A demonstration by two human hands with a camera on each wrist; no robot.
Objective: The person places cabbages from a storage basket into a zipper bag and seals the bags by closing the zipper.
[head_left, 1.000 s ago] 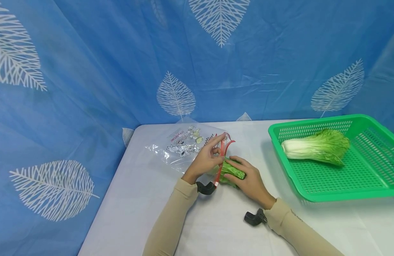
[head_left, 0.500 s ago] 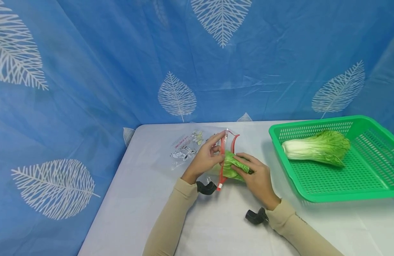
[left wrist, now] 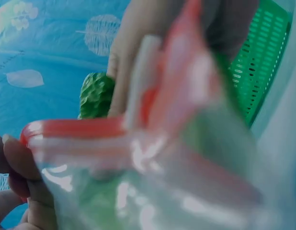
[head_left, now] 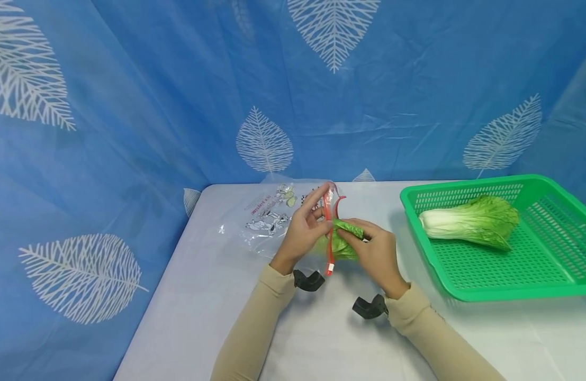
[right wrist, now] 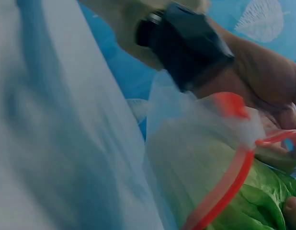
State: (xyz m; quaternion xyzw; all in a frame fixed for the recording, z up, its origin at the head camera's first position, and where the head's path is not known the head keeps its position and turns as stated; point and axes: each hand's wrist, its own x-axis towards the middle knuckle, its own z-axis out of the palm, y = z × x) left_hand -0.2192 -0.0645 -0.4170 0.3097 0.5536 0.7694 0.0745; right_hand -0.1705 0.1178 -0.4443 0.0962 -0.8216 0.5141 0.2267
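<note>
where the bag (head_left: 273, 218) covers it, the cabbage (head_left: 343, 248) looks hazy.

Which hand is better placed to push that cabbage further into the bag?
Probably the right hand: it grips the cabbage protruding from the bag, while the left hand holds the red rim.

Long beige sleeves (head_left: 252, 328), black wrist cameras (head_left: 309, 281)

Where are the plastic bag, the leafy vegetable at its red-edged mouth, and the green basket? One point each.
Plastic bag (head_left: 273, 216): head view, on its printed clear film.
Leafy vegetable (head_left: 344, 251): head view, on the leaves outside the bag.
Green basket (head_left: 521, 292): head view, on its near rim.
</note>
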